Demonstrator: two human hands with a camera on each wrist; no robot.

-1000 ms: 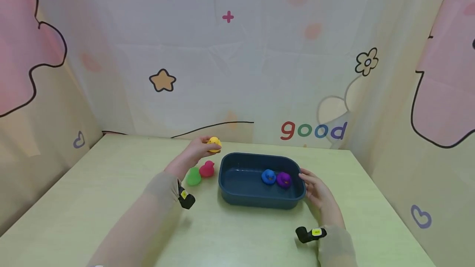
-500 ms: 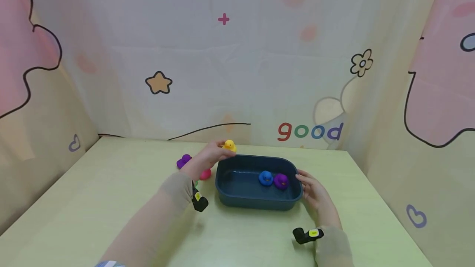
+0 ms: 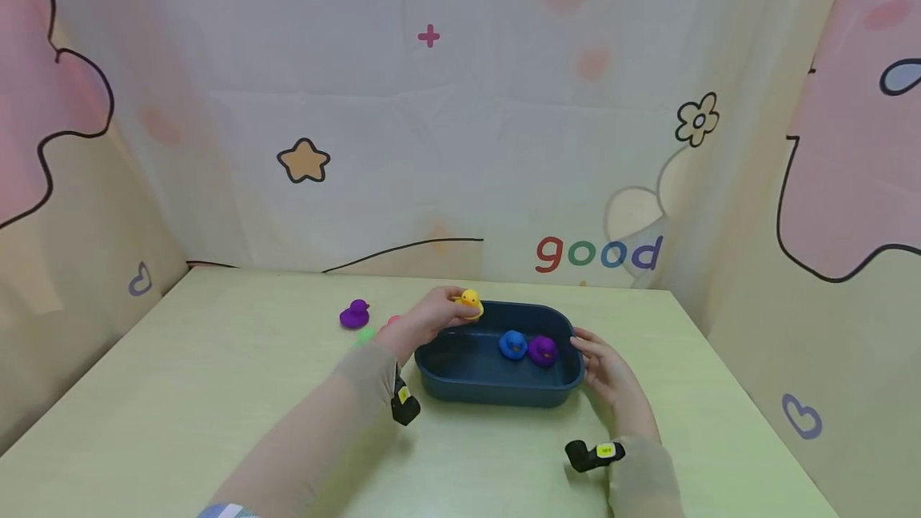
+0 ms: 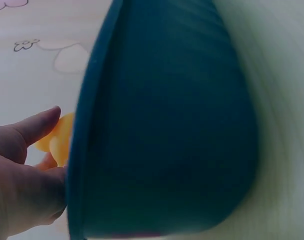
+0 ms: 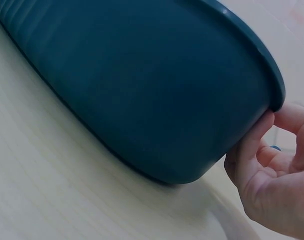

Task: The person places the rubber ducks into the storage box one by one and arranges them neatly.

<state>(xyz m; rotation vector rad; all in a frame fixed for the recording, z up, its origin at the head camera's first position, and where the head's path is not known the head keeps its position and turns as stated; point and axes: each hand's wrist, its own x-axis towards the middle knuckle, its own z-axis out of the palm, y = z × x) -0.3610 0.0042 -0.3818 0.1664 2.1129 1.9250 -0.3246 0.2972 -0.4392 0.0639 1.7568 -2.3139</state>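
My left hand [image 3: 435,314] pinches a yellow rubber duck [image 3: 471,304] over the left back part of a dark blue plastic bin [image 3: 496,392]. In the left wrist view, the thumb and fingers hold the duck [image 4: 62,140], partly hidden behind the bin's rim. My right hand [image 3: 608,370] grips the bin's right end at the rim; the right wrist view shows fingers against the outer wall [image 5: 156,100] just under the rim. Inside the bin, a blue duck [image 3: 513,345] and a purple duck [image 3: 543,351] sit side by side toward the right.
On the table [image 3: 216,374], left of the bin, stand another purple duck [image 3: 355,314], a green duck [image 3: 365,336] and a pink duck [image 3: 393,320], the last two mostly hidden by my left arm. A printed cloth [image 3: 360,118] hangs behind the table.
My left hand has carried the yellow duck rightward, from left of the bin to over it. The purple duck on the table has come into sight. My right hand stays at the bin's end.
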